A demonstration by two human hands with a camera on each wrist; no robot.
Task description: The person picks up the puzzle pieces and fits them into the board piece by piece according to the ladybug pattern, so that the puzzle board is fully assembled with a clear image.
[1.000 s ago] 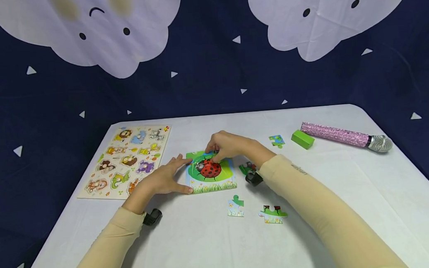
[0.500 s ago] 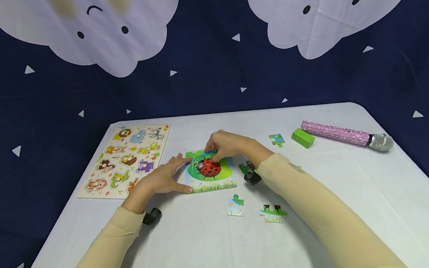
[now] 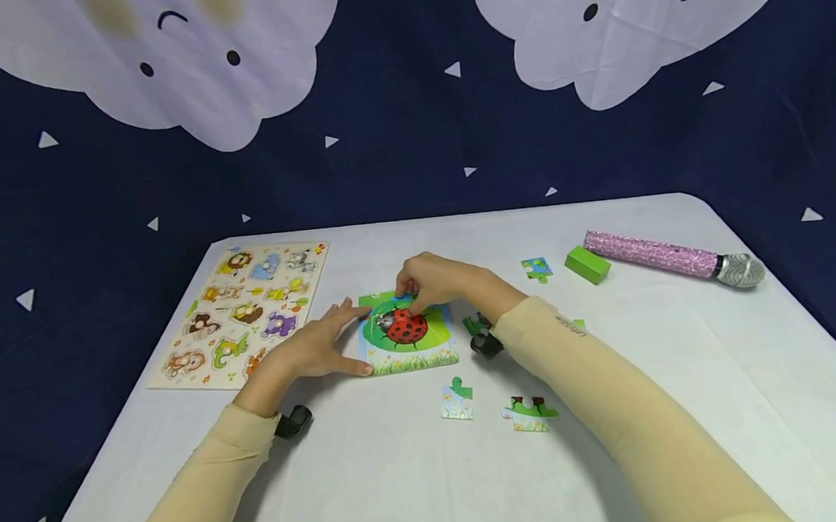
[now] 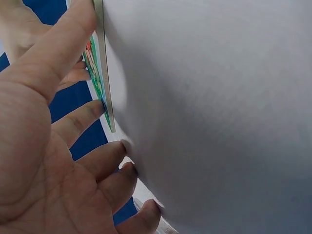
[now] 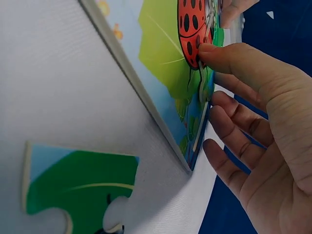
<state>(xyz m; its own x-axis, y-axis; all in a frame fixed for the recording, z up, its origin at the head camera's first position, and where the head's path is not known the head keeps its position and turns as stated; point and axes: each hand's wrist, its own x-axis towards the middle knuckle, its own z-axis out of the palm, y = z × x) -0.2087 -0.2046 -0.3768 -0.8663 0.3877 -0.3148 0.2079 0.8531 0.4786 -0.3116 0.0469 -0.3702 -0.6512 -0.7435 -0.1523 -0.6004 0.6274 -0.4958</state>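
Setting: a children's play corner or small staged set, whether in a home or a studio cannot be told. Backdrop (image 3: pixel 397 165): navy, printed with white triangles (image 3: pixel 454 70) and smiling clouds (image 3: pixel 247 103) (hung upside down, mouths above eyes). Counter (image 3: pixel 367 475): white-covered, bearing an animal board (image 3: pixel 251 333), ladybird puzzle (image 3: pixel 404 327), green block (image 3: pixel 588 264) and pink glittery microphone (image 3: pixel 650 253).

The white table (image 3: pixel 375 482) bears puzzles (image 3: pixel 427 343), pieces (image 3: pixel 457 405), block (image 3: pixel 588 265), microphone (image 3: pixel 658 255).
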